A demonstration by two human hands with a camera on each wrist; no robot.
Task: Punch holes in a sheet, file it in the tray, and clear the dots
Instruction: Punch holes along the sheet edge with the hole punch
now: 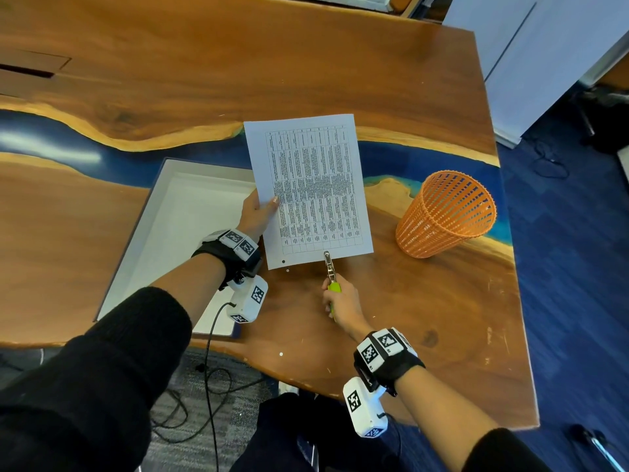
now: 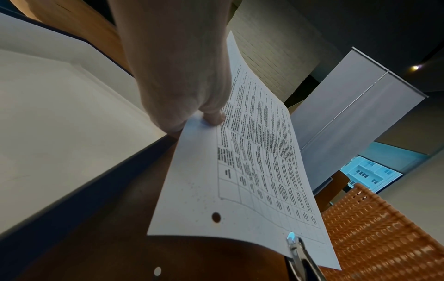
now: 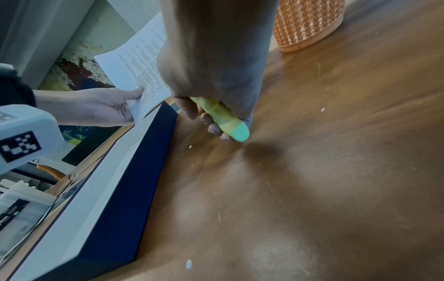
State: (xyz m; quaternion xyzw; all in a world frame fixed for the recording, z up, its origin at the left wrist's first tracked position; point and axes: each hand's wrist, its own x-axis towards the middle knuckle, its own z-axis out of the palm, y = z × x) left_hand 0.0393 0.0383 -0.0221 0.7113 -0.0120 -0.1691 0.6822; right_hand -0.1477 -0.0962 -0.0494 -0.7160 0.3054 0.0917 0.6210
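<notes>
My left hand (image 1: 256, 212) pinches the left edge of a printed sheet (image 1: 313, 185) and holds it above the table; the wrist views show the same sheet (image 2: 252, 171) (image 3: 141, 62) with the thumb on top. One punched hole (image 2: 216, 217) shows near its lower left corner. My right hand (image 1: 342, 303) grips the green handles of a metal hole punch (image 1: 330, 270), whose head sits over the sheet's bottom edge right of that hole. The green handle (image 3: 223, 117) shows under my right fingers. White paper dots (image 1: 281, 354) (image 3: 189, 264) lie on the wood. The white tray (image 1: 177, 240) lies left.
An orange mesh basket (image 1: 446, 212) stands on the table to the right of the sheet. The wooden table (image 1: 425, 318) has a blue resin band across it and ends close at the front and right. Cables hang below the front edge.
</notes>
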